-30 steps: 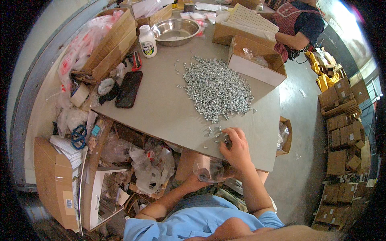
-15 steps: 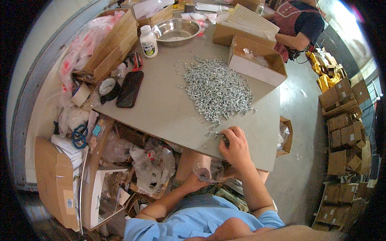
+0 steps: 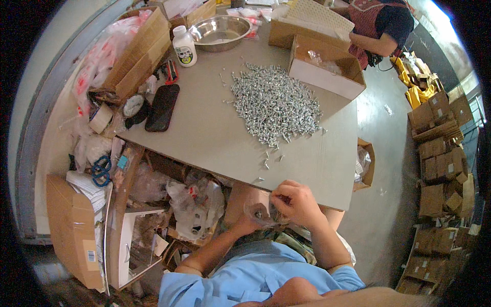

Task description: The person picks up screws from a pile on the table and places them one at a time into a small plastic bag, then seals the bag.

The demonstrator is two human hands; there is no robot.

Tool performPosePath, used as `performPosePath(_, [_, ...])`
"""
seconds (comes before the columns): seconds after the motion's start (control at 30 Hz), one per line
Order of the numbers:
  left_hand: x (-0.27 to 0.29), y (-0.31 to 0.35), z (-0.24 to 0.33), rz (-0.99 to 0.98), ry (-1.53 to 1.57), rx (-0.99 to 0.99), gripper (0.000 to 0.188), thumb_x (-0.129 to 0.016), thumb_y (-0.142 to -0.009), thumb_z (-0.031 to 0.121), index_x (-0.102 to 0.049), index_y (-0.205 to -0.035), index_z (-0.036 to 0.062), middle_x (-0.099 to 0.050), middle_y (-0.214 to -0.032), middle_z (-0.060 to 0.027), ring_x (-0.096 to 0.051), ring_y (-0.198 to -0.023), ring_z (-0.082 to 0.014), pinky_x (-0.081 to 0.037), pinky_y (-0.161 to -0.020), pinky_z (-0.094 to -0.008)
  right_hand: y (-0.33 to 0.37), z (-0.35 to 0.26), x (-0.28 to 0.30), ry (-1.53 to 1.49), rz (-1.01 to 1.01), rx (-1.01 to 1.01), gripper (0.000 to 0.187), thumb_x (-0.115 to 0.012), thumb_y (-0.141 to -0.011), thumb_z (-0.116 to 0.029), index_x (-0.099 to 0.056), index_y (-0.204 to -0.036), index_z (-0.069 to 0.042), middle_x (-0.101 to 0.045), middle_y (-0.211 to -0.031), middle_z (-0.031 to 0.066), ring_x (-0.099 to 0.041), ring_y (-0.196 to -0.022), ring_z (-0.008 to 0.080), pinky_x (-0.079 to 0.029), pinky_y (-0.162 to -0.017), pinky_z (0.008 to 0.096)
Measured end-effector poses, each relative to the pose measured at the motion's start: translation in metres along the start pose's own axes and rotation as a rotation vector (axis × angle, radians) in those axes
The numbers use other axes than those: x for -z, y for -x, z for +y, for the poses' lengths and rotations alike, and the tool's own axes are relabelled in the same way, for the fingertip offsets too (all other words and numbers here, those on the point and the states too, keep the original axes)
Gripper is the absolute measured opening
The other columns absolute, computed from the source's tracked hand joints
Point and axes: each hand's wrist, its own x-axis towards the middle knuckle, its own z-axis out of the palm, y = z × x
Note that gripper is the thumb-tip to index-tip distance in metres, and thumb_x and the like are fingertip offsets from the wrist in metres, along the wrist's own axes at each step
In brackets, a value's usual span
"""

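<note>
The right hand has its fingers bent inward at the mouth of a clear plastic bag; whether they pinch anything, I cannot tell. The left hand grips the bag, just off the front edge of the tabletop. Loose screws lie near that edge; the screw pile sits farther in, beside an open box.

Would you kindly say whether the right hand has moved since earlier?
Yes, the right hand drew back over the table to its near edge.
</note>
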Motion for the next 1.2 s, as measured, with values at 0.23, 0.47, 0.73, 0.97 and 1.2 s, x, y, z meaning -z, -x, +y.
performPosePath(0.23, [0.005, -0.002, 0.018, -0.052, -0.304, 0.138, 0.028, -0.075, -0.074, 0.027, -0.057, -0.079, 0.006, -0.057, -0.082, -0.0051, -0.054, -0.078, -0.0196, -0.043, -0.079, -0.0335, -0.003, 0.008, -0.002, -0.039, 0.069, 0.022, 0.008, -0.065, -0.076, -0.01, -0.064, -0.081, -0.004, -0.059, -0.075, 0.0115, -0.06, -0.066, 0.0278, -0.049, -0.057, 0.0339])
performPosePath(0.47, [0.081, 0.016, 0.03, -0.183, -0.455, 0.11, 0.048, -0.08, -0.067, 0.029, -0.057, -0.101, 0.0047, -0.059, -0.091, -0.0086, -0.056, -0.089, -0.0196, -0.046, -0.079, -0.0366, 0.02, -0.015, -0.022, 0.234, -0.097, 0.245, 0.013, -0.064, -0.071, -0.014, -0.065, -0.083, -0.011, -0.059, -0.095, 0.0092, -0.056, -0.091, 0.0286, -0.046, -0.079, 0.0386])
performPosePath(0.73, [0.072, 0.041, 0.135, -0.359, -0.263, -0.274, 0.06, -0.083, -0.066, 0.019, -0.053, -0.116, 0.0031, -0.058, -0.107, -0.0067, -0.052, -0.1, -0.0143, -0.045, -0.084, -0.0309, 0.014, -0.049, -0.026, 0.218, -0.161, 0.591, 0.022, -0.065, -0.07, -0.019, -0.062, -0.09, -0.011, -0.048, -0.119, 0.0098, -0.043, -0.113, 0.0307, -0.037, -0.095, 0.0438])
performPosePath(0.97, [0.054, 0.042, 0.153, -0.069, 0.206, -0.127, 0.042, -0.072, -0.08, 0.017, -0.052, -0.114, 0.0024, -0.054, -0.113, -0.0059, -0.05, -0.107, -0.0134, -0.04, -0.093, -0.0298, 0.022, -0.037, -0.012, 0.013, 0.088, 0.504, 0.019, -0.068, -0.072, -0.017, -0.059, -0.085, -0.007, -0.059, -0.099, 0.0112, -0.057, -0.091, 0.0308, -0.047, -0.077, 0.0409])
performPosePath(1.2, [0.04, 0.043, 0.169, 0.122, -0.085, -0.225, 0.018, -0.064, -0.086, 0.016, -0.063, -0.094, 0.0007, -0.066, -0.094, -0.0097, -0.061, -0.09, -0.0188, -0.046, -0.087, -0.0341, 0.031, -0.028, -0.01, -0.094, 0.1, 0.457, 0.019, -0.071, -0.074, -0.017, -0.058, -0.084, -0.007, -0.061, -0.083, 0.0097, -0.06, -0.076, 0.0299, -0.049, -0.066, 0.0393])
